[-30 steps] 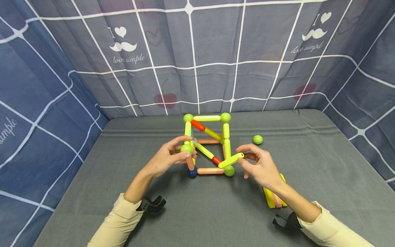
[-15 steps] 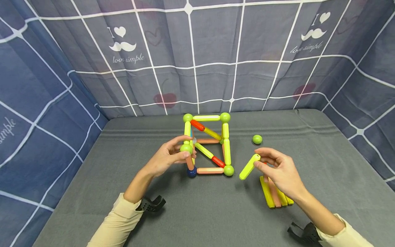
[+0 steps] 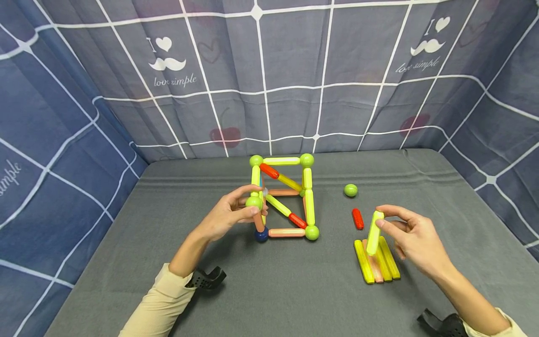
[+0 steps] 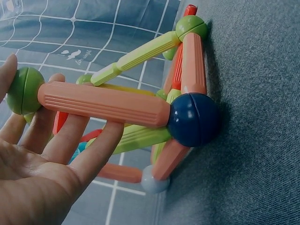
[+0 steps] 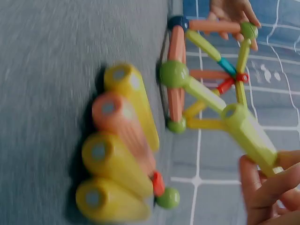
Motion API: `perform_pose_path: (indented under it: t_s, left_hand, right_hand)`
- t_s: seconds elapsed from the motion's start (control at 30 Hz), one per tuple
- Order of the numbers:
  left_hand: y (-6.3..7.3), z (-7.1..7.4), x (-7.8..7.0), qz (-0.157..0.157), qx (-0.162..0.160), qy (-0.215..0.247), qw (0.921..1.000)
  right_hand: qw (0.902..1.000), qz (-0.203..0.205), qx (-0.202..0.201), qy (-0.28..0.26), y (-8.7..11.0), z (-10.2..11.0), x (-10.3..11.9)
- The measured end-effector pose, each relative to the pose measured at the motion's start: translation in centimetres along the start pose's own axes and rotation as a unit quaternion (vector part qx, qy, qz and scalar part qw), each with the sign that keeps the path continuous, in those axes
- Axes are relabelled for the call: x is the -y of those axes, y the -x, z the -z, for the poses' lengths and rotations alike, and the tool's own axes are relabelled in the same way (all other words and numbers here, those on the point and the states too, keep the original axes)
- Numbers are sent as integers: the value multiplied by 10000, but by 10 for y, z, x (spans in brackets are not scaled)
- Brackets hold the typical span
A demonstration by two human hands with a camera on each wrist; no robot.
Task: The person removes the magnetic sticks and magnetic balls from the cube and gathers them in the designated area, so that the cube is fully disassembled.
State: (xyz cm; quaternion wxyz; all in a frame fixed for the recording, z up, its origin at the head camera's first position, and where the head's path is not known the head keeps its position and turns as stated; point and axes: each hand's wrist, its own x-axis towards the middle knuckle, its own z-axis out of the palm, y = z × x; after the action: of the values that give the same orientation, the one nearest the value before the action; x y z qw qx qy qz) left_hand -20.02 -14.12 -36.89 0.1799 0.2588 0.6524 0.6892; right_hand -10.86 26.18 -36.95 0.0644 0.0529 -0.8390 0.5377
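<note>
Now my right hand [image 3: 414, 234] has pulled the lime stick [image 3: 374, 232] off the cube frame [image 3: 284, 196] and pinches it upright over the stick pile [image 3: 376, 262]. My left hand [image 3: 229, 215] still pinches the frame's front green ball [image 3: 254, 202]; dismantling looks underway.

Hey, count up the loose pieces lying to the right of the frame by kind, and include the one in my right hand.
Long sticks in the row on the table: 4
Lime stick in the right hand: 1
Short red stick: 1
Green ball: 1
Total: 7
</note>
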Motion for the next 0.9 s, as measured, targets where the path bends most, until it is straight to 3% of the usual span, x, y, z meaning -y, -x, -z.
perform_pose_path:
  t_s: [0.37,0.73,0.9]
  left_hand:
    - [0,-1,0,-14,-7,35,10000]
    - [-1,-1,0,-26,16,19,10000]
    - [-1,-1,1,0,-11,43,10000]
  right_hand:
    - [9880,-423,430,1425,3,25,-31]
    - [9795,-1030,1133,1310,-1,32,-53]
    - [9776,-1101,1243,1294,-2,30,-53]
